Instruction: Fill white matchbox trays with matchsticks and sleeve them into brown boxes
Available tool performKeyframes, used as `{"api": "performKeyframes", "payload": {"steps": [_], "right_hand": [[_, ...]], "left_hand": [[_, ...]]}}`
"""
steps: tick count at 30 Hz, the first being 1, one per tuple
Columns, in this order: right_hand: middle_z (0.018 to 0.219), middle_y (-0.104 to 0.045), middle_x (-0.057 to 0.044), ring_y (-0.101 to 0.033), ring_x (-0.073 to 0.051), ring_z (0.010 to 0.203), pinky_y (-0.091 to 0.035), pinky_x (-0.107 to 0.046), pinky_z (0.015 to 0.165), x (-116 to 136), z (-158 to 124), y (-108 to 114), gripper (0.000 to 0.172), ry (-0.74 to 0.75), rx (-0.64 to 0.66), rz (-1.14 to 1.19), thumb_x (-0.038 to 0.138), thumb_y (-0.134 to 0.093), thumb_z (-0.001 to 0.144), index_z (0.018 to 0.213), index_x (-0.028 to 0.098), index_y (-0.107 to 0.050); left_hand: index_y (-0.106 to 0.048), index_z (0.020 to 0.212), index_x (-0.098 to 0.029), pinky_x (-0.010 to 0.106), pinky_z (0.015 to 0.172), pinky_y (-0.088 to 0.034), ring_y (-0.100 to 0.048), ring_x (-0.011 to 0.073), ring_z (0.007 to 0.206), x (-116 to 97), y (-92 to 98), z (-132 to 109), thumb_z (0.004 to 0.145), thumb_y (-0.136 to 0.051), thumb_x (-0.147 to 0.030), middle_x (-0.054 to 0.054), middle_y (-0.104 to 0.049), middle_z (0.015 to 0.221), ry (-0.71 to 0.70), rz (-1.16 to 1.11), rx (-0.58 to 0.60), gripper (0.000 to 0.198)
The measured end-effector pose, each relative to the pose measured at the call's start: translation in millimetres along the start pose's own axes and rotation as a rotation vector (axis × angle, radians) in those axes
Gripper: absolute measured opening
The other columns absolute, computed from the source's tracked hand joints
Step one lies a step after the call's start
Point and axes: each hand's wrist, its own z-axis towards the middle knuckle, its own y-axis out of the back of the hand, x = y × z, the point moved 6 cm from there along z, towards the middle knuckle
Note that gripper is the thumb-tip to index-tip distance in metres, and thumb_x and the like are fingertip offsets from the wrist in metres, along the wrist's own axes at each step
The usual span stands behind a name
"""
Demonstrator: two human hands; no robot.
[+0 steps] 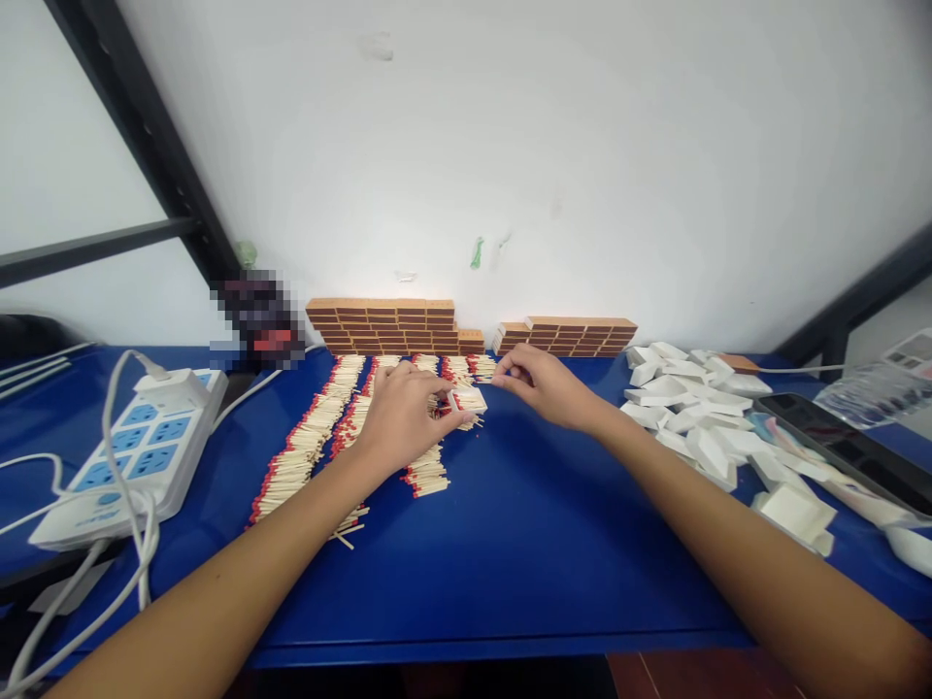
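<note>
My left hand (404,413) grips a small white matchbox tray (478,400) between thumb and fingers, with red-tipped matches lying inside it. To its right, my right hand (537,381) has its fingertips pinched together close to the far end of the short match row (481,368); whatever is in the pinch is too small to make out. Long rows of loose matches (310,442) run across the blue table (553,544), partly hidden under my left hand and forearm.
Stacked matchboxes (385,328) line the wall, with a second stack (582,337) further right. Empty white trays (688,398) are heaped on the right beside a dark phone (837,447). A power strip (146,447) with cables lies at left.
</note>
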Motion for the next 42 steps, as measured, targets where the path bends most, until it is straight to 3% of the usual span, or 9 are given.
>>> {"api": "performKeyframes", "payload": {"steps": [3,5,10,13,23,30,33,36,42], "right_hand": [[0.086,-0.059,-0.003,-0.054,-0.017,0.075,-0.043,-0.030,0.070,25,-2,-7,0.017,0.033,0.054,0.076,0.033,-0.064,0.099,0.089,0.021,-0.069],[0.086,-0.061,-0.003,-0.055,-0.017,0.076,-0.045,-0.030,0.070,27,-1,-13,0.021,0.028,0.073,0.141,0.037,-0.064,0.099,0.087,0.021,-0.069],[0.088,-0.065,-0.005,-0.056,-0.018,0.072,-0.046,-0.032,0.069,-20,4,-14,0.023,-0.070,-0.077,0.088,0.041,-0.063,0.100,0.095,0.020,-0.072],[0.090,-0.063,-0.006,-0.056,-0.018,0.073,-0.047,-0.033,0.072,-43,7,-18,0.014,-0.070,-0.069,-0.032,0.031,-0.068,0.095,0.098,0.020,-0.075],[0.091,-0.060,-0.005,-0.058,-0.019,0.078,-0.045,-0.032,0.075,-46,6,-26,0.011,-0.076,0.027,-0.127,0.022,-0.062,0.097,0.089,0.019,-0.068],[0.097,-0.059,-0.007,-0.059,-0.022,0.084,-0.047,-0.035,0.077,-8,0,-12,0.011,0.041,-0.041,-0.081,0.027,-0.057,0.102,0.096,0.021,-0.062],[0.099,-0.060,-0.008,-0.059,-0.022,0.087,-0.048,-0.034,0.078,20,-4,-17,0.009,0.090,0.014,-0.041,0.027,-0.057,0.103,0.097,0.023,-0.063],[0.097,-0.062,-0.007,-0.059,-0.020,0.085,-0.048,-0.033,0.077,29,-2,-21,0.013,0.105,0.043,0.027,0.029,-0.058,0.103,0.094,0.023,-0.066],[0.093,-0.065,-0.008,-0.059,-0.021,0.080,-0.049,-0.037,0.079,-20,7,-5,0.017,0.002,-0.145,0.005,0.030,-0.058,0.102,0.099,0.020,-0.072]], "left_hand": [[-0.081,0.103,-0.027,0.042,0.094,-0.040,-0.063,0.0279,0.103,-2,-1.5,-1,0.084,-0.082,-0.059,0.003,-0.080,0.096,-0.018,-0.017,0.011,0.037],[-0.081,0.105,-0.027,0.042,0.094,-0.040,-0.063,0.0277,0.102,-3,-2.0,-1,0.085,-0.082,-0.058,0.003,-0.080,0.096,-0.020,-0.026,0.016,0.037],[-0.081,0.103,-0.025,0.044,0.097,-0.040,-0.064,0.0291,0.106,-1,-2.3,-1,0.084,-0.084,-0.057,0.004,-0.081,0.102,0.003,-0.021,0.019,0.037],[-0.081,0.103,-0.025,0.045,0.097,-0.040,-0.063,0.0296,0.108,0,-1.7,-1,0.086,-0.082,-0.057,0.005,-0.081,0.104,0.008,-0.015,0.015,0.036],[-0.081,0.102,-0.025,0.046,0.097,-0.039,-0.065,0.0297,0.108,1,0.5,1,0.087,-0.080,-0.057,0.004,-0.081,0.105,0.007,-0.005,0.000,0.035],[-0.081,0.103,-0.025,0.046,0.096,-0.039,-0.063,0.0301,0.107,0,-0.1,-1,0.085,-0.082,-0.057,0.005,-0.081,0.104,0.012,0.014,0.015,0.037],[-0.081,0.105,-0.026,0.044,0.095,-0.040,-0.063,0.0293,0.105,-2,-2.5,-1,0.085,-0.083,-0.058,0.004,-0.081,0.098,-0.016,0.007,0.023,0.038],[-0.082,0.105,-0.026,0.043,0.095,-0.039,-0.064,0.0287,0.103,-1,-3.0,-1,0.086,-0.081,-0.059,0.004,-0.080,0.095,-0.009,0.006,0.024,0.038],[-0.081,0.103,-0.026,0.044,0.097,-0.039,-0.064,0.0290,0.108,1,-0.6,0,0.085,-0.083,-0.056,0.004,-0.081,0.103,0.028,-0.014,0.031,0.035]]}}
